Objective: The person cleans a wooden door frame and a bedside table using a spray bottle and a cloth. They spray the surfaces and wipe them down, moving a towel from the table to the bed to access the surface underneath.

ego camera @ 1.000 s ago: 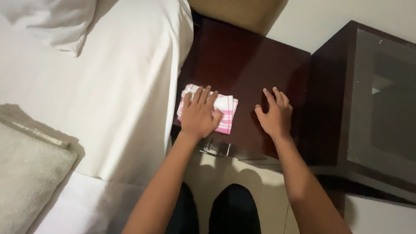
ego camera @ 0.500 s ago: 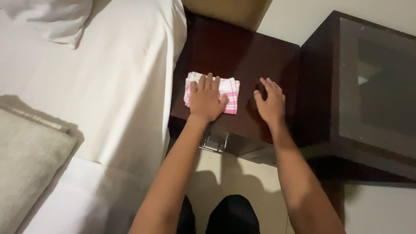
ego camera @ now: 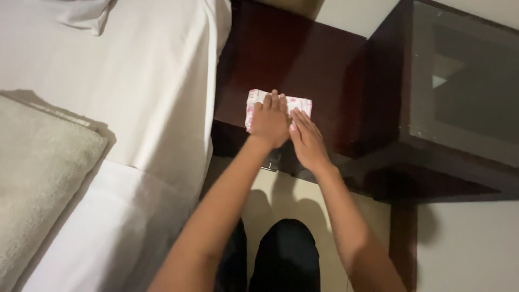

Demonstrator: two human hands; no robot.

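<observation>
A small folded cloth (ego camera: 300, 103), white with pink checks, lies on the dark wooden nightstand (ego camera: 303, 59) near its front edge. My left hand (ego camera: 268, 121) lies flat on top of the cloth, fingers together, covering most of it. My right hand (ego camera: 307, 139) lies flat beside it, its fingertips on the cloth's right part, touching the left hand. Neither hand grips anything.
A bed with white sheets (ego camera: 135, 92) is left of the nightstand, with a beige towel (ego camera: 38, 178) and a pillow (ego camera: 81, 11) on it. A dark cabinet with a glass top (ego camera: 465, 81) stands to the right. My dark-trousered legs (ego camera: 281, 254) show below.
My right hand slid left from the bare nightstand top onto the cloth, meeting the left hand. The view shifted, so the nightstand sits a little lower in frame.
</observation>
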